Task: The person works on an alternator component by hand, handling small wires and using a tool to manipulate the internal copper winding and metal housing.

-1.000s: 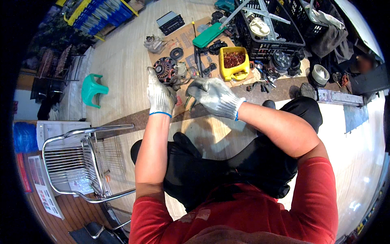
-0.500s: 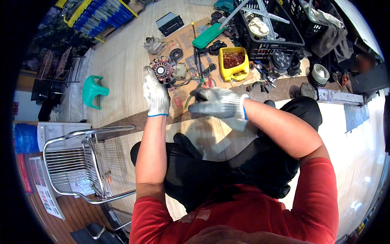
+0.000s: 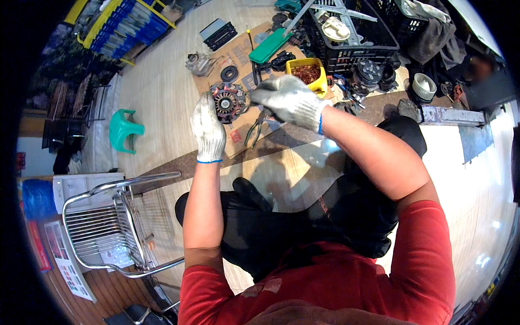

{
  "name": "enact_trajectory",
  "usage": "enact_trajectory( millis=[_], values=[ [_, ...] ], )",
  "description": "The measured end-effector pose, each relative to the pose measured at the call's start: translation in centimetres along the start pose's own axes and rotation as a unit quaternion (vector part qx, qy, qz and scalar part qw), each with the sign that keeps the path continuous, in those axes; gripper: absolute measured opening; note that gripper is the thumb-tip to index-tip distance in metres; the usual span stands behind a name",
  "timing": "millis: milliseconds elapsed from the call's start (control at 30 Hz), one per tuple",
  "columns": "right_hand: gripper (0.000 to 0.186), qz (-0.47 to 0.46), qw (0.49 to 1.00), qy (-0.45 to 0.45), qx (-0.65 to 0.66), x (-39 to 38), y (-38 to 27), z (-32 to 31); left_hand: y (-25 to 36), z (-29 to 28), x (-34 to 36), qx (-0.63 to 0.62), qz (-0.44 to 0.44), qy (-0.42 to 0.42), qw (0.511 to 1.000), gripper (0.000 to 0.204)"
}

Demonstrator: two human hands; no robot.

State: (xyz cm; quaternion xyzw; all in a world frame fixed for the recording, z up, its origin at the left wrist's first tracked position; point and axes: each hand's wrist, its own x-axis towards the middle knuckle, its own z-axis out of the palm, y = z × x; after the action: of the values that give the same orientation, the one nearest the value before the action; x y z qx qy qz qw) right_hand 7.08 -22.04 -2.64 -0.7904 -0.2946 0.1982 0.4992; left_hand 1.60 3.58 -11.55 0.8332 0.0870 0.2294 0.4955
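My left hand, in a white knitted glove, is closed against the left side of a round alternator. A ring of copper-coloured windings and a metal hub face up on it. My right hand, gloved too, reaches to the alternator's right edge with its fingers bent together and slightly blurred. What they hold, if anything, I cannot make out. Below the right fingers, a pair of pliers with dark handles lies on the flattened cardboard.
Beyond my right hand stands a yellow container of copper scraps, with a black crate behind it. A black ring and a metal housing lie farther off. At left are a green stool and a chrome chair.
My right hand has moved up and away from me, off the pliers' area to the alternator's edge. The alternator has turned, its face now more fully upward. My left hand stays at its side.
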Motion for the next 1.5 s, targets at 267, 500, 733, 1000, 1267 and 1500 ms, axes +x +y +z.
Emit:
enact_trajectory(
  millis=[267,500,733,1000,1267,1500],
  values=[
    [0.024,-0.094,0.98,-0.067,-0.16,0.5,4.4,-0.2,6.0,1.5,0.6,-0.489,-0.272,-0.033,0.828,0.064],
    [0.027,0.135,0.948,-0.157,0.244,-2.6,3.6,2.8,4.8,2.1,2.5,-0.502,-0.288,0.076,0.812,0.064],
    [0.031,0.226,0.902,-0.136,0.342,-11.3,-2.9,-1.0,3.4,0.4,3.1,-0.505,-0.299,0.077,0.806,0.063],
    [0.027,0.371,0.893,-0.053,0.249,-34.0,-0.8,-8.3,1.4,3.8,5.0,-0.492,-0.104,-0.033,0.863,0.043],
    [0.037,0.548,0.694,-0.017,-0.467,-60.1,5.0,-11.5,-3.9,5.2,7.8,-0.475,-0.293,-0.003,0.83,0.058],
    [0.04,0.732,0.506,0.051,-0.453,-76.3,-0.4,-8.3,-1.4,5.2,7.9,-0.436,-0.265,-0.048,0.859,0.048]
  ],
)
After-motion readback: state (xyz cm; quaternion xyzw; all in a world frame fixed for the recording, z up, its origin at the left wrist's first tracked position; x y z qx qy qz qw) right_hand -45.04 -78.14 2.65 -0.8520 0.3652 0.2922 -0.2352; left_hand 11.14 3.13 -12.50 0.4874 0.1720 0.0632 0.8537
